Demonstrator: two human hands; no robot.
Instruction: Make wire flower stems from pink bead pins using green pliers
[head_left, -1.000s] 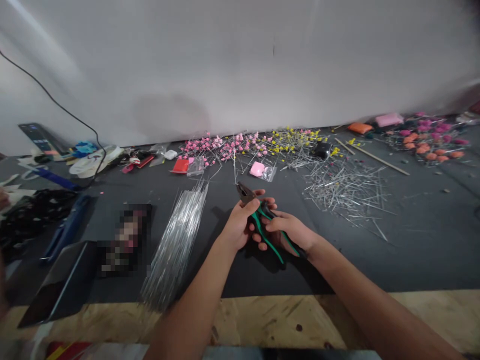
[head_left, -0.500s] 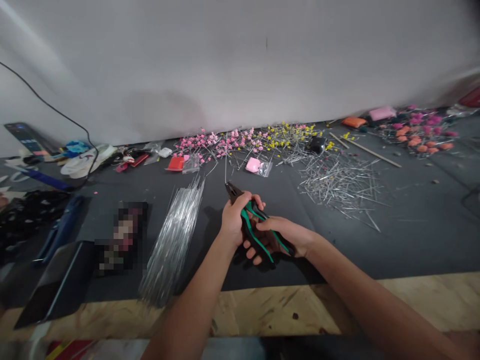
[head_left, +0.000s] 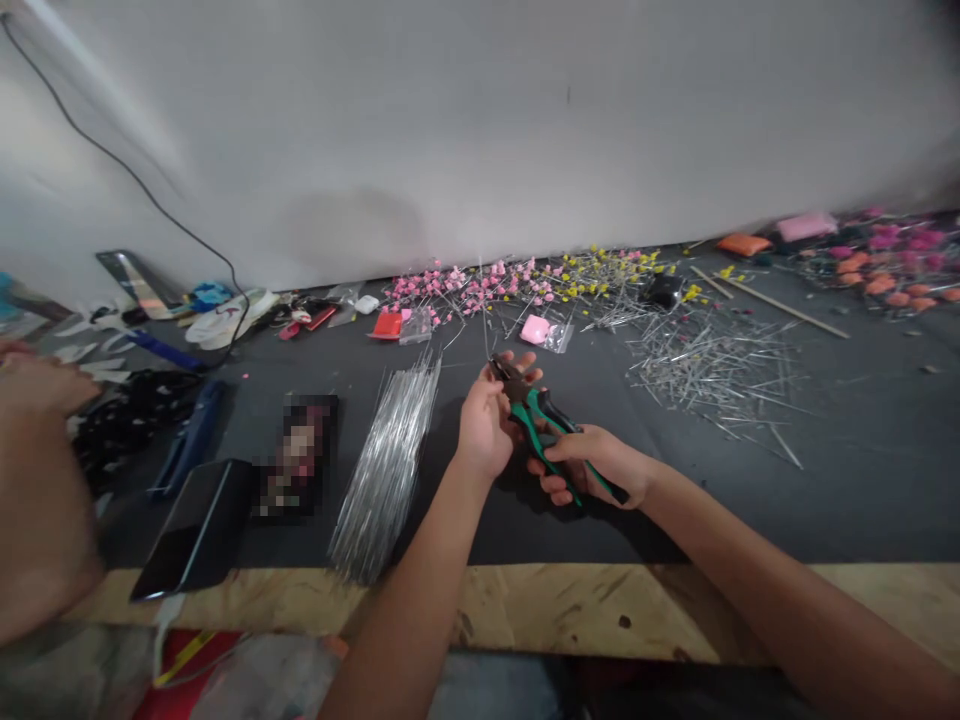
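Right hand (head_left: 606,466) clasps pliers (head_left: 527,417), left hand (head_left: 485,425) curls by their nose, pinch unclear; we judge the far-pointing wire (head_left: 485,325) being worked, needing steadiness.

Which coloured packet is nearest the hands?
The small pink packet just beyond the pliers; the red packet lies off to the left, while the orange packet and larger pink packet are far to the right.
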